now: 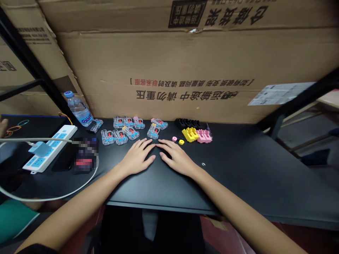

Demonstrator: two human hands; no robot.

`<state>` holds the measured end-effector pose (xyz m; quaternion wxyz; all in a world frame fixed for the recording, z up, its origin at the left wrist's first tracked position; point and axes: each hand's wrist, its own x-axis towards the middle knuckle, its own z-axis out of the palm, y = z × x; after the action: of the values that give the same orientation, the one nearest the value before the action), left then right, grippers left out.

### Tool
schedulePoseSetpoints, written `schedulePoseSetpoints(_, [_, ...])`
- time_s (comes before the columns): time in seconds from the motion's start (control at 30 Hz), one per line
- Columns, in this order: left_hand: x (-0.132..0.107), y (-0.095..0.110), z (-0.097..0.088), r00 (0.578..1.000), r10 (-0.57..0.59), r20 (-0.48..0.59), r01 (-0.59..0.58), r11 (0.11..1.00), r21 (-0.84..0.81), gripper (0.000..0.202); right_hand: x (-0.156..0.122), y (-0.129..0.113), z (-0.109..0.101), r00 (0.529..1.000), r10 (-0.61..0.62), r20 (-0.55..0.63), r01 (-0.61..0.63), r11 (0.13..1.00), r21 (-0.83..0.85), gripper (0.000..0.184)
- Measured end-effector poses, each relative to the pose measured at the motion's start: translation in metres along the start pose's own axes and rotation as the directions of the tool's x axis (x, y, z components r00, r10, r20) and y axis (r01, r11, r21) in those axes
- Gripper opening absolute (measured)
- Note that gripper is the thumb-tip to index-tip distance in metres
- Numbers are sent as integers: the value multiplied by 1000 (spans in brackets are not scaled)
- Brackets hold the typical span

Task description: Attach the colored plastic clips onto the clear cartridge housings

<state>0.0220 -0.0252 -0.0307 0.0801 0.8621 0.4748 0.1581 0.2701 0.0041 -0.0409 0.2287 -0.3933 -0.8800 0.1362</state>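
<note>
Well to the left of the hands I can see a pale blue charger point(40, 149) in a white power strip point(57, 141), then a dark phone point(63, 159). Farther back, a water bottle point(79, 111) leans to one side, a clear case touching its base. Closer in, more clear cases point(120, 137) lie in two loose rows beyond the left hand point(138, 157), one just past its fingertips. That hand is flat, palm down, fingers loosely spread; the right hand point(177, 157) mirrors it. Their fingertips nearly meet; whether they touch, I can't tell. Just beyond the right hand sit a pink ring point(174, 139) and a yellow ring point(181, 142), with a black block point(187, 123), a yellow block point(190, 134) and a pink block point(204, 136) behind, rightward. A small white piece point(203, 164) lies near the right wrist.
</note>
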Motion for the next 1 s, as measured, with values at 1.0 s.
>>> schedulePoseSetpoints(1.0, [0, -1, 0, 1000, -1, 6, 1, 1000, -12, 55, 0, 0, 1, 1000, -6, -8, 6, 1000, 7, 42])
